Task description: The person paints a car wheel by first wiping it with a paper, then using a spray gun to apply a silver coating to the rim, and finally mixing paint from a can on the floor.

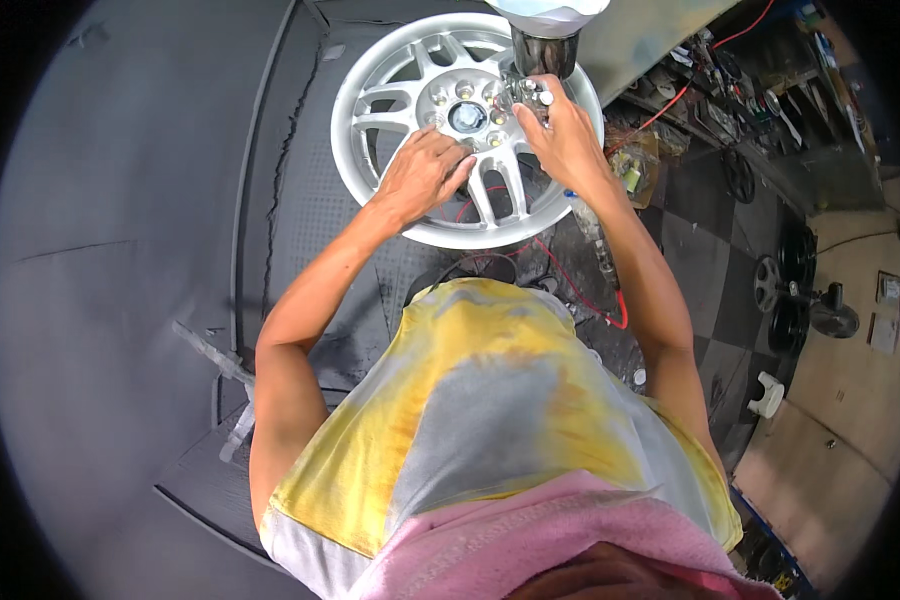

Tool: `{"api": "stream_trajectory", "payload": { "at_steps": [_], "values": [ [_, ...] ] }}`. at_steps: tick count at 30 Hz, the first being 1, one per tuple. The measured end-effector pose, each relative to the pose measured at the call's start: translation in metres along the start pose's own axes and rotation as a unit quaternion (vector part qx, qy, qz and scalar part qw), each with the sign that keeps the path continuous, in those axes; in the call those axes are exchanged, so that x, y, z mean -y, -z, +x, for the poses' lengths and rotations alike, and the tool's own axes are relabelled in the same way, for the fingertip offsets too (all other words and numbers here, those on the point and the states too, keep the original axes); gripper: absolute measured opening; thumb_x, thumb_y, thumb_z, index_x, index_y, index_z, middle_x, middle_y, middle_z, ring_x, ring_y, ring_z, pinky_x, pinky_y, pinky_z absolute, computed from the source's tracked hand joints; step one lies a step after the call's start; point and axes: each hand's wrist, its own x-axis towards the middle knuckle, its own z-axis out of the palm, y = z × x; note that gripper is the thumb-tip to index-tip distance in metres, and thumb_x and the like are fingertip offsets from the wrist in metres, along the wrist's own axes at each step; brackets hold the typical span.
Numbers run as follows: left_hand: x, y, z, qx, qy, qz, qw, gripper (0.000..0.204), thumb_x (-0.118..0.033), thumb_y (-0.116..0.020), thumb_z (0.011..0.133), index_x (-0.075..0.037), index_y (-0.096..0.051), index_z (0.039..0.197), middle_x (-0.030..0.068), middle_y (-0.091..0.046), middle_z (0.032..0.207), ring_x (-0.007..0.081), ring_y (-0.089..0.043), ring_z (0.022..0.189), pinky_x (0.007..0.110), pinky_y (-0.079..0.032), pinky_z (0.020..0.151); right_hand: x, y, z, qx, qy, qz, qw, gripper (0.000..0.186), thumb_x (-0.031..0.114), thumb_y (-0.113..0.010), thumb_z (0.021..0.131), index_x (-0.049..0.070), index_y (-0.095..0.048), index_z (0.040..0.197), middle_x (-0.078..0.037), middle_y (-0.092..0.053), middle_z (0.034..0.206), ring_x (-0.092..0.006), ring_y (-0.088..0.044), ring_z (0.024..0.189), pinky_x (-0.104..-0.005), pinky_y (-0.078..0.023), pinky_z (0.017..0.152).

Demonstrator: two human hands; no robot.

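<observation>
- One silver alloy wheel (390,95) lies flat in the upper middle of the frame, face up, on a dark grey surface (120,250) that fills the left half.
- The wheel has paired thin spokes running from hub to rim; the exact number cannot be counted because both hands cover part of them.
- At the hub sits one dark centre bore (467,117), ringed by lug holes; about five show, the rest are hidden.
- Two bare hands reach in from the lower edge of the frame.
- The left hand (422,175) rests palm down on the spokes just below and left of the hub, its fingers slightly spread and curled, touching the metal without pinching anything.
- The right hand (562,140) lies over the upper right of the hub, its fingers closed around one spray gun (530,92) whose shiny metal body rises to a pale cup (548,14) at the top edge.
- One red hose (610,300) trails from under the wheel toward the lower right, and a second red line (740,30) runs along the cluttered bench in the upper right.
- Three dark round parts (785,290) stand on the chequered floor at the right, near one small fan (832,312).
- The person wears a yellow and grey shirt (490,420), with one pink cloth (530,540) at the bottom of the frame.
</observation>
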Motion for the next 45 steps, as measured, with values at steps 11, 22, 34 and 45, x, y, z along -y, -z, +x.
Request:
{"api": "stream_trajectory", "payload": {
  "at_steps": [11, 22, 34, 45],
  "values": [
    [0.031, 0.005, -0.009, 0.01, 0.015, 0.021, 1.0, 0.024, -0.025, -0.073, 0.092, -0.002, -0.072, 0.098, 0.0141, -0.068, 0.1, 0.0337, -0.062, 0.106, 0.052, -0.036, 0.12, 0.05, 0.003, -0.004, 0.143, -0.071, 0.108, 0.981, 0.04, 0.026, -0.066, 0.1, 0.001, -0.056, 0.129, -0.011, -0.07, 0.079, -0.0197, -0.071, 0.068, -0.0352, -0.053, 0.06],
    [0.028, 0.006, -0.016, 0.018, -0.003, 0.02, 1.0, 0.049, -0.046, -0.072, 0.093, 0.001, -0.07, 0.108, 0.0155, -0.064, 0.114, 0.0358, -0.057, 0.117, 0.055, -0.031, 0.124, 0.056, 0.054, -0.108, 0.236, -0.165, 0.084, 0.954, 0.038, 0.022, -0.065, 0.102, 0.007, -0.055, 0.135, -0.009, -0.071, 0.086, -0.0142, -0.067, 0.071, -0.0332, -0.053, 0.067],
    [-0.05, 0.027, -0.053, 0.07, 0.005, -0.065, 0.995, 0.018, -0.018, -0.074, 0.092, -0.001, -0.073, 0.087, 0.0114, -0.069, 0.093, 0.0302, -0.067, 0.085, 0.041, -0.056, 0.075, 0.007, 0.091, -0.075, -0.023, -0.127, -0.008, 0.992, 0.033, 0.019, -0.066, 0.103, 0.002, -0.057, 0.13, -0.011, -0.072, 0.091, -0.0152, -0.068, 0.076, -0.0335, -0.054, 0.072],
    [-0.04, 0.05, -0.102, -0.266, 0.244, -0.081, 0.929, 0.028, -0.014, -0.069, 0.097, 0.001, -0.069, 0.074, 0.0106, -0.064, 0.069, 0.0224, -0.057, 0.059, 0.037, -0.047, 0.06, 0.089, 0.067, -0.054, 0.141, -0.04, 0.148, 0.978, 0.032, 0.023, -0.066, 0.103, 0.002, -0.06, 0.126, -0.002, -0.067, 0.081, -0.0076, -0.061, 0.072, -0.0257, -0.048, 0.063]
  ]
}}
